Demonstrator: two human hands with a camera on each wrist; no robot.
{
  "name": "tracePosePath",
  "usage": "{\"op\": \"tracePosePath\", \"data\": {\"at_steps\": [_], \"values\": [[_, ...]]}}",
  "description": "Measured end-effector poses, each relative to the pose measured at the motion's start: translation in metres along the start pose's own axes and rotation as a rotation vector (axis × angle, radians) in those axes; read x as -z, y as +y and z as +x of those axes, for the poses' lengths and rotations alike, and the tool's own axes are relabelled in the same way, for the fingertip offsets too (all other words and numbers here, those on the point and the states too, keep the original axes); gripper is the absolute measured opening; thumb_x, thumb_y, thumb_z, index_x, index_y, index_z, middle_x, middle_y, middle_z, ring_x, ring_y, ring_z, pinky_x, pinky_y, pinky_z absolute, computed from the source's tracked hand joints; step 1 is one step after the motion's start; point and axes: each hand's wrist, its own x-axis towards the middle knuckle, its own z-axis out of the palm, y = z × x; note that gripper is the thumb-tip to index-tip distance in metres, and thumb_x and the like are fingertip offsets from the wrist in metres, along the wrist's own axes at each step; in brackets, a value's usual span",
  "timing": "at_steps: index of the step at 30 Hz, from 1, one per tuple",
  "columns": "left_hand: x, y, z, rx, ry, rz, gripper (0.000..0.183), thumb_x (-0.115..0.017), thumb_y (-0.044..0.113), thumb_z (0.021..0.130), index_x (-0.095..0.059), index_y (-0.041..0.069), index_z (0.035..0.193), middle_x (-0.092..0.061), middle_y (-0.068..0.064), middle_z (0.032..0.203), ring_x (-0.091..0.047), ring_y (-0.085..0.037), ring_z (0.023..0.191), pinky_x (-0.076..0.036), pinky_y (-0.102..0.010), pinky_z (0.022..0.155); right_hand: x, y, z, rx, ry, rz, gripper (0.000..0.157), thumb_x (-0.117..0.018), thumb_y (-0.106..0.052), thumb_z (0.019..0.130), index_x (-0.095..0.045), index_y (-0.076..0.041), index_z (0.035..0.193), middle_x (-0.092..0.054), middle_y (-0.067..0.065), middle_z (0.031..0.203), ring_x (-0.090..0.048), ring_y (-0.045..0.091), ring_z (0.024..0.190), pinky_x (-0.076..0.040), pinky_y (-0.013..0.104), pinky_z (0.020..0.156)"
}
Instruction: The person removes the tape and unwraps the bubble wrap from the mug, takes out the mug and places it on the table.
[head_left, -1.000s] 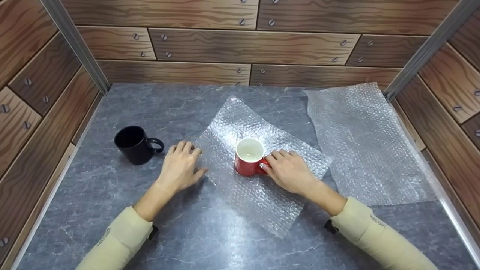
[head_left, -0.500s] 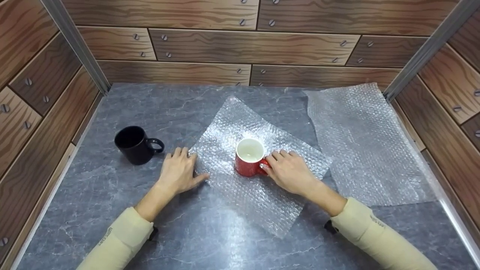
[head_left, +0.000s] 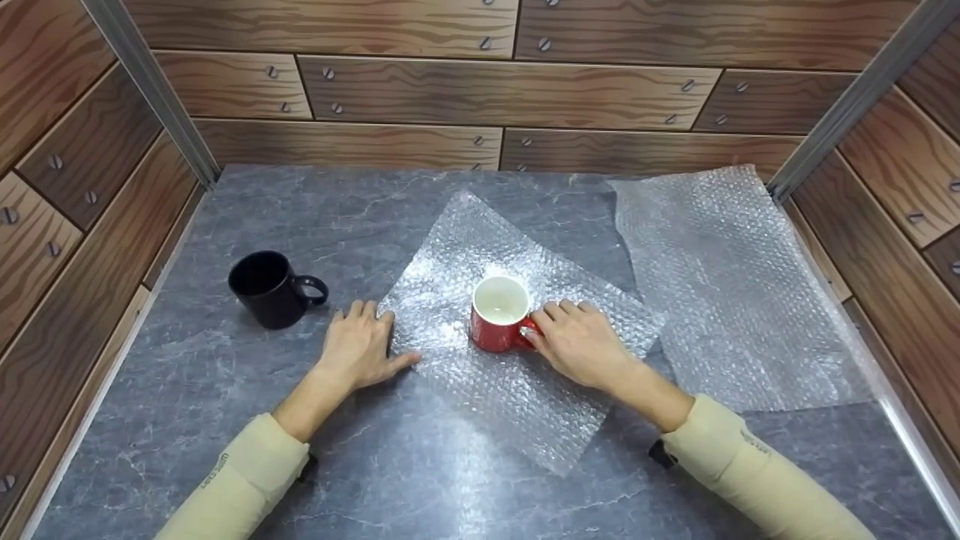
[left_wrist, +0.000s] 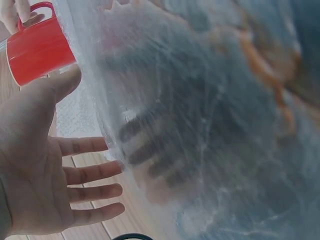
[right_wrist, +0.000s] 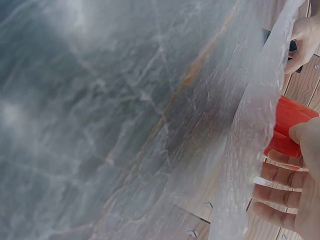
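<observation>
A red mug (head_left: pixel 489 336) with a white inside stands upright on a sheet of bubble wrap (head_left: pixel 517 409) that lies cornerwise on the table. Its handle points right, and my right hand (head_left: pixel 581 343) pinches that handle between thumb and fingers; the right wrist view shows the thumb against the red mug (right_wrist: pixel 294 117). At the sheet's left corner rests my left hand (head_left: pixel 357 348), its thumb and fingertips touching the edge. The fingers of the left hand (left_wrist: pixel 42 170) look straight and spread in the left wrist view.
Left of my left hand stands a black mug (head_left: pixel 271 296), its handle towards the hand. A second bubble wrap sheet (head_left: pixel 724 292) lies flat on the right side of the grey marbled table (head_left: pixel 390 480). Wood-patterned walls (head_left: pixel 405 90) enclose the back and sides.
My left hand has drawn back slightly towards me at the sheet's left corner, and that corner shows more plainly. The red mug and my right hand have stayed in place.
</observation>
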Motion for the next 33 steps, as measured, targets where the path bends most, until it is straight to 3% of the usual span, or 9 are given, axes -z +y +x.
{"op": "tracePosePath", "data": {"at_steps": [10,20,33], "values": [[-0.0034,0.0029,0.0007,0.015,0.01,-0.012,0.092,-0.067,0.076,0.086,-0.061,0.001,0.14,-0.064,-0.029,0.131,-0.06,-0.045,0.125,-0.055,-0.063,0.102,-0.0008,-0.0005,0.0005,0.0,-0.012,0.0,0.031,-0.054,-0.04,0.109,-0.065,-0.011,0.114,-0.074,0.008,0.103,-0.068,0.026,0.088,-0.06,0.042,0.074],[-0.0047,0.0021,0.0019,0.021,0.039,-0.033,0.087,-0.071,0.072,0.085,-0.064,0.001,0.134,-0.065,-0.027,0.124,-0.061,-0.043,0.118,-0.06,-0.056,0.09,-0.0011,-0.0003,0.0004,0.006,0.02,-0.012,0.027,-0.057,-0.038,0.108,-0.065,-0.012,0.108,-0.073,0.008,0.097,-0.069,0.027,0.085,-0.058,0.04,0.069],[-0.0019,0.0042,0.0026,0.023,0.039,-0.033,0.085,-0.072,0.07,0.086,-0.063,0.0,0.134,-0.065,-0.028,0.126,-0.06,-0.043,0.12,-0.057,-0.059,0.095,-0.0011,0.0007,0.0002,0.008,0.029,0.001,0.028,-0.057,-0.039,0.108,-0.066,-0.012,0.11,-0.073,0.008,0.097,-0.068,0.026,0.085,-0.059,0.04,0.07]]}}
